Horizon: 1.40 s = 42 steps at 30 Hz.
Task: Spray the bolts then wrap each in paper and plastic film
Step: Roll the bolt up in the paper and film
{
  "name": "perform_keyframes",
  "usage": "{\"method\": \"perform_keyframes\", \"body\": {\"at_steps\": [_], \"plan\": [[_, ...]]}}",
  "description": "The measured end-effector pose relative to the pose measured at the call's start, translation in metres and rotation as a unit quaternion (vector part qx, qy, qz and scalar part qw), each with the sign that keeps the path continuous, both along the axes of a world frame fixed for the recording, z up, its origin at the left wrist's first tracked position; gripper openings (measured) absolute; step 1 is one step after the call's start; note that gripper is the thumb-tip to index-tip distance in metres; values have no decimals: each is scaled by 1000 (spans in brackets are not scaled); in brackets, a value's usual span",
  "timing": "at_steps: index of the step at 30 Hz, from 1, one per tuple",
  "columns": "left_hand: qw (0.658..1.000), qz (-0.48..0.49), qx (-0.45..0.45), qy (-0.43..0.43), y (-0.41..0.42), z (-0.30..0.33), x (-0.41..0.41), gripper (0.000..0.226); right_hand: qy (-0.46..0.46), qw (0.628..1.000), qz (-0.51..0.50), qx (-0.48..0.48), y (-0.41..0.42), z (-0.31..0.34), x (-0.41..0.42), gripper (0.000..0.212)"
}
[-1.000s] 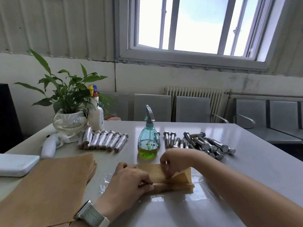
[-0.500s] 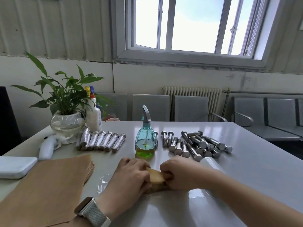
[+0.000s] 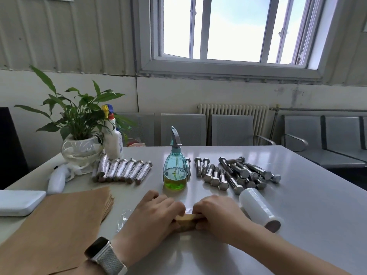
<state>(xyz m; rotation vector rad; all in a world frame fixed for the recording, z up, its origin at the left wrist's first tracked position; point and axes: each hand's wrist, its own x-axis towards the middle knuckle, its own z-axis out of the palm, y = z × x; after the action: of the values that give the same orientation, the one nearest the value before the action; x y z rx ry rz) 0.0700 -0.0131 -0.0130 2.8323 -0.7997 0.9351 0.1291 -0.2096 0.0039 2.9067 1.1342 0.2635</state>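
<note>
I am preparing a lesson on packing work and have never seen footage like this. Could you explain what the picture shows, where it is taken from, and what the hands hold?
A camera on the person's head looks forward and down. The left hand and right hand grip a paper-wrapped bolt on the table. Behind stand a spray bottle, bare bolts and finished wrapped bolts. A film roll lies right, brown paper sheets left.

Potted plant (image 3: 79, 124) in glass bowl at counter's (image 3: 297, 215) far left corner; white bottle (image 3: 112, 140) just beside it. White flat box (image 3: 19, 202) at left edge. Radiator (image 3: 233, 118) and grey chairs (image 3: 232, 130) beneath window (image 3: 228, 28).
</note>
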Motion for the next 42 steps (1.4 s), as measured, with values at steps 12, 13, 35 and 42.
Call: {"method": "perform_keyframes", "body": {"at_steps": [12, 13, 35, 42], "plan": [[984, 79, -31, 158, -7, 15, 15, 67, -174, 983, 29, -42, -3, -12, -28, 25], [978, 96, -49, 178, -10, 18, 18, 71, -183, 981, 31, -47, -4, -17, -29, 26], [966, 67, -73, 237, 3, 17, 17, 11, -243, 964, 106, 22, -22, -39, -25, 19], [984, 39, -79, 155, 13, -1, 8, 12, 25, 985, 138, 97, -41, -12, -16, 20]]}}
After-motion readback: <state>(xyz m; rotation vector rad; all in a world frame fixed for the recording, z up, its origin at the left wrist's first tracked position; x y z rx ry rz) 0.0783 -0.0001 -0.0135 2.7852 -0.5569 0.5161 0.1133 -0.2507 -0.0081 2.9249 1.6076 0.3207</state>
